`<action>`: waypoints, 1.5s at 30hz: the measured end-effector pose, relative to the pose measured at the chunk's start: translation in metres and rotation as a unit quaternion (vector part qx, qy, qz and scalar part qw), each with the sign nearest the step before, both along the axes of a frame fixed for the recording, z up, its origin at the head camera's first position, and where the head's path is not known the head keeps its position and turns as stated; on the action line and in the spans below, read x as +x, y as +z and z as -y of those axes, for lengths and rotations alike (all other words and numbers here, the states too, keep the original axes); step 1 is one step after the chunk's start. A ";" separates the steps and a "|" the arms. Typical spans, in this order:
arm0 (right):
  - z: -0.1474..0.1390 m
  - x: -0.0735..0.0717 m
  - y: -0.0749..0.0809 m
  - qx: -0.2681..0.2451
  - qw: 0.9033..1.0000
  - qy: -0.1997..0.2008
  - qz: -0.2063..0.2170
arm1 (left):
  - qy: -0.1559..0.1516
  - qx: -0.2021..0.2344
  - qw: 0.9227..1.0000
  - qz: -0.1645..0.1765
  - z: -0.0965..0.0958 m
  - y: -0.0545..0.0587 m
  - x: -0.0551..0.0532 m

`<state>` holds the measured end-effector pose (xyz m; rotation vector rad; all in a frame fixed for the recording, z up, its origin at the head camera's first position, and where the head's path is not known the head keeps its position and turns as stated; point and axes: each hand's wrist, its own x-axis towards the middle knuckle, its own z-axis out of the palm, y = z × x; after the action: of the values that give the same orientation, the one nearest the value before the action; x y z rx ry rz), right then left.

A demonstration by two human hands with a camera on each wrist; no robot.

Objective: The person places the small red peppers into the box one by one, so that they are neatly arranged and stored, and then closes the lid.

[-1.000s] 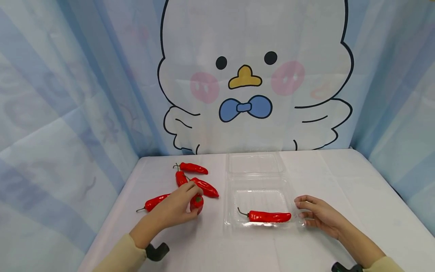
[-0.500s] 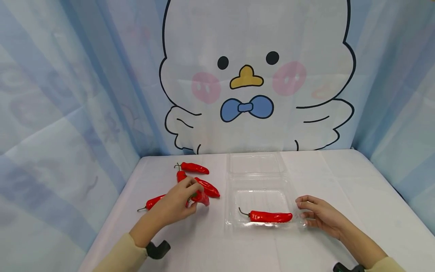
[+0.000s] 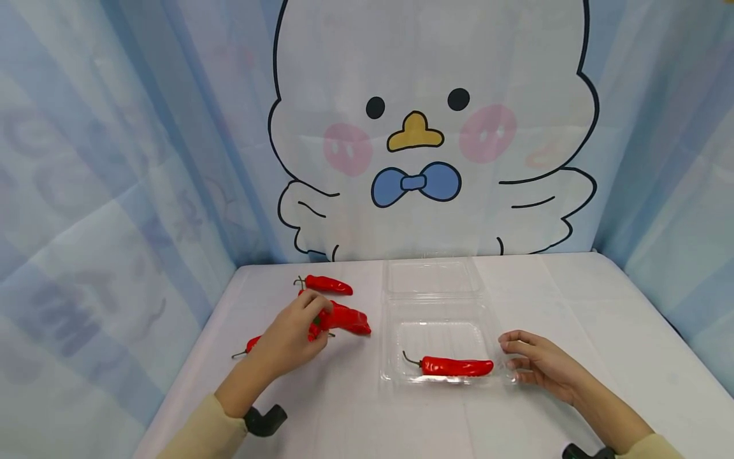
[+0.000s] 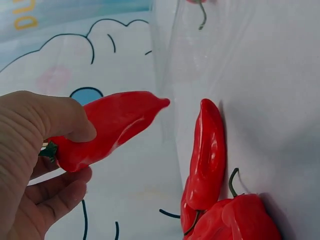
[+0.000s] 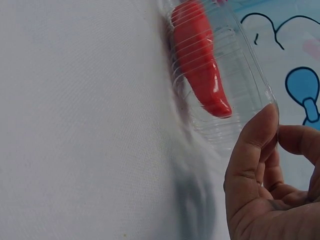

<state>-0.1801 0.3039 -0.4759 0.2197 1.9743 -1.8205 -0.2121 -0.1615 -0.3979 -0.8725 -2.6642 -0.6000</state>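
Note:
My left hand (image 3: 289, 335) pinches a red chili pepper (image 4: 120, 120) near its green stem end, thumb on one side and fingers on the other. In the left wrist view the pepper is raised above the table, its tip pointing away from the palm. Below it lie more red peppers (image 4: 207, 155), partly hidden by the hand in the head view. My right hand (image 3: 541, 363) pinches the right rim of a clear plastic clamshell box (image 3: 438, 331) between thumb and forefinger. One red pepper (image 3: 455, 366) lies in the box along its near side, stem to the left.
The box's lid (image 3: 430, 277) lies folded back, open, toward the far table edge. Another pepper (image 3: 328, 284) rests at the back left, and one (image 3: 252, 345) pokes out left of my left hand. A curtain with a cartoon bird (image 3: 424, 210) hangs behind the white table (image 3: 602, 306).
My left hand has shifted slightly back and left with the pepper, whose tip has swung up and to the right. The right hand and the box stay put.

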 end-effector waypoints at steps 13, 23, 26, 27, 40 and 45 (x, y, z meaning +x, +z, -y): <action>0.000 0.000 0.002 0.000 1.000 -0.008 0.006 | 0.012 0.039 0.998 -0.052 -0.014 -0.007 0.003; 0.000 0.000 0.003 -0.006 1.000 -0.004 0.006 | 0.017 0.093 0.995 -0.017 -0.030 -0.012 0.000; 0.000 0.000 0.003 -0.004 1.000 -0.004 0.006 | 0.016 0.101 0.995 -0.004 -0.035 -0.015 -0.001; 0.000 0.000 0.003 -0.004 1.000 -0.003 0.006 | 0.015 0.102 0.995 -0.001 -0.036 -0.016 -0.001; 0.001 0.000 0.002 -0.002 1.000 -0.006 0.006 | 0.010 0.121 0.992 0.032 -0.056 -0.025 -0.003; 0.002 0.000 0.003 -0.001 1.000 -0.009 0.007 | 0.000 0.127 0.991 0.046 -0.064 -0.031 -0.006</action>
<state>-0.1801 0.3022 -0.4732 0.2498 1.9667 -1.8256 -0.2178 -0.0976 -0.4286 -0.7886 -2.5891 -0.9770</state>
